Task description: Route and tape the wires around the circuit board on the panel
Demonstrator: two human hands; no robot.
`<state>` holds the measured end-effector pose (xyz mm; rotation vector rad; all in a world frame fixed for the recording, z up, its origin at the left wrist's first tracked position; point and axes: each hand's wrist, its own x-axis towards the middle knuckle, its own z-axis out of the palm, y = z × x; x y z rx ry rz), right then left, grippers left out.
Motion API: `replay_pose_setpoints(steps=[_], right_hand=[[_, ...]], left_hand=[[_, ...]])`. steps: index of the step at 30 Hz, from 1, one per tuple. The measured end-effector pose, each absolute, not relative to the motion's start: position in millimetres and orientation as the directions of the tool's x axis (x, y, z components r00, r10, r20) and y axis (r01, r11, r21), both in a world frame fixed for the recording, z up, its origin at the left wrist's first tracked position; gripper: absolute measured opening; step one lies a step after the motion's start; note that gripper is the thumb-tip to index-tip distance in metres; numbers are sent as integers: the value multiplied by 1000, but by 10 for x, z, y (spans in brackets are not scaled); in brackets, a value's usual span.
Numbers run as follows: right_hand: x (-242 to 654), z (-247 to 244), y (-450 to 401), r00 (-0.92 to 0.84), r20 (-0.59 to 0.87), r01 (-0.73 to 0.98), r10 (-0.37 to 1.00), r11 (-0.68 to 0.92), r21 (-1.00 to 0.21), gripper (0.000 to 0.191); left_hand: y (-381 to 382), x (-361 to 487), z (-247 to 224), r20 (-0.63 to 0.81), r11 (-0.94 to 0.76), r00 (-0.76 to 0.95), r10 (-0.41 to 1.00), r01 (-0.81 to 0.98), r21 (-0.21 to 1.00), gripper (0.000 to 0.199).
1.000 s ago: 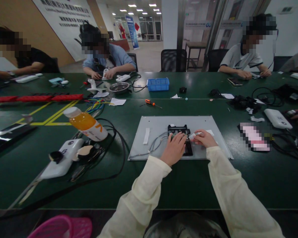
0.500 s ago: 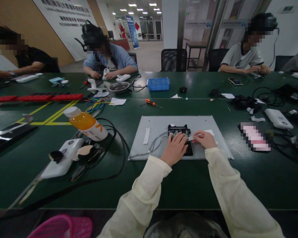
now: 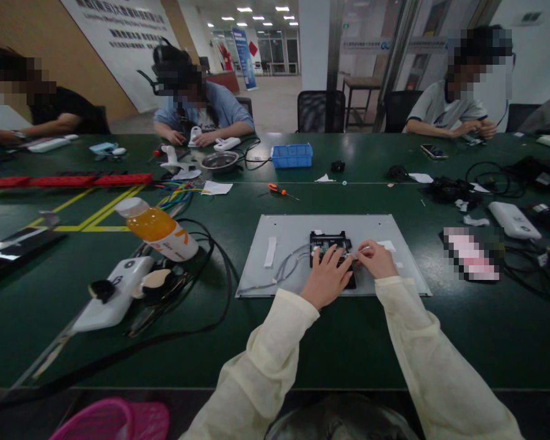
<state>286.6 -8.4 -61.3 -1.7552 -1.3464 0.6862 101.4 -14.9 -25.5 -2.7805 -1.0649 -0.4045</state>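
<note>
My left hand [image 3: 327, 275] lies over a black plastic frame [image 3: 327, 236] with a green circuit board in it, fingers spread and touching it. At the frame's right side my right hand [image 3: 376, 260] pinches a small white strip [image 3: 360, 250] between thumb and fingertips; most of the strip is hidden. Under both is a pale grey flat panel [image 3: 293, 227] lying on the table. Grey cables [image 3: 282, 269] run from the frame's left side across the panel. A white paper strip [image 3: 270, 252] lies on the panel's left part, and another white piece [image 3: 387, 245] lies right of my right hand.
On the green table [image 3: 348, 342], a juice bottle [image 3: 158, 229] leans beside a white device [image 3: 114, 293] and black cables at left. A screwdriver [image 3: 283, 191] and a blue basket [image 3: 292, 156] stand beyond the panel. A phone [image 3: 471, 253] lies right. Several people sit opposite.
My left hand has slid slightly right over the frame, with its fingers more spread. The right fingertips have drawn a little closer together, and less of the white strip shows.
</note>
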Motion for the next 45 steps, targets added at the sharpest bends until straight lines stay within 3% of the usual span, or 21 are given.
replay_pose_setpoints(steps=[8,17,24,29,33,39,45], right_hand=[[2856,-692,-70,209,151,654,966,-23,-756,11],[2808,-624,-108,91,239,842,967,53,-537,6],[2816,-605,-116,86,265,837,960,74,-542,9],[2848,-556,-123,188,357,814,915,59,-578,16],[2843,-520,-147,228,413,804,882,70,-591,22],[2784,-516,-173,202,409,819,890,76,-569,25],[2729,-493,-200,173,414,869,894,59,-492,36]], left_hand=[[-164,1029,-229,284,-735,713,641,677,-43,38],[-178,1042,-228,286,-725,705,649,687,-50,37],[-179,1035,-254,303,-730,702,645,683,-29,38],[-164,999,-210,345,-731,688,638,683,-12,38],[-61,870,-112,409,-657,579,705,750,70,36],[347,404,-49,464,-419,252,849,856,302,36],[784,-148,-178,334,-376,232,914,795,476,37]])
